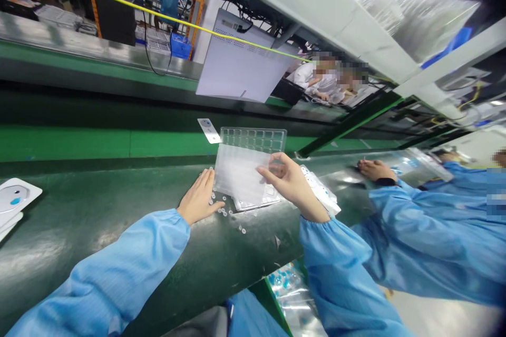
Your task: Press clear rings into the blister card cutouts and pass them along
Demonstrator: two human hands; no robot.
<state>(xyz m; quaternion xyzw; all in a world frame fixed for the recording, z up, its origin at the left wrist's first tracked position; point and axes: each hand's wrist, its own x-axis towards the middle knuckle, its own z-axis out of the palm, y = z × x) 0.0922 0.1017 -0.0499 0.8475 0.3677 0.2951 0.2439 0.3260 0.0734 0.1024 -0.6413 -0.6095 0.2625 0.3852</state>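
A translucent white sheet (239,171) lies over a clear plastic tray (263,138) with rows of square compartments, covering its nearer part. My right hand (290,181) pinches the sheet near its right edge between thumb and fingers. Beside the sheet's left edge, my left hand (200,199) rests on the green table with fingers outstretched and thumb apart. Several small clear round pieces (224,211) are scattered by my left thumb and in front of the tray. What lies in the covered compartments is hard to make out.
A white card (208,130) stands behind the tray's left corner; larger white cards (18,197) lie far left. White sheets with blue spots (320,189) sit right of my right hand. A co-worker's hand (377,170) is further right. A monitor (245,63) hangs above.
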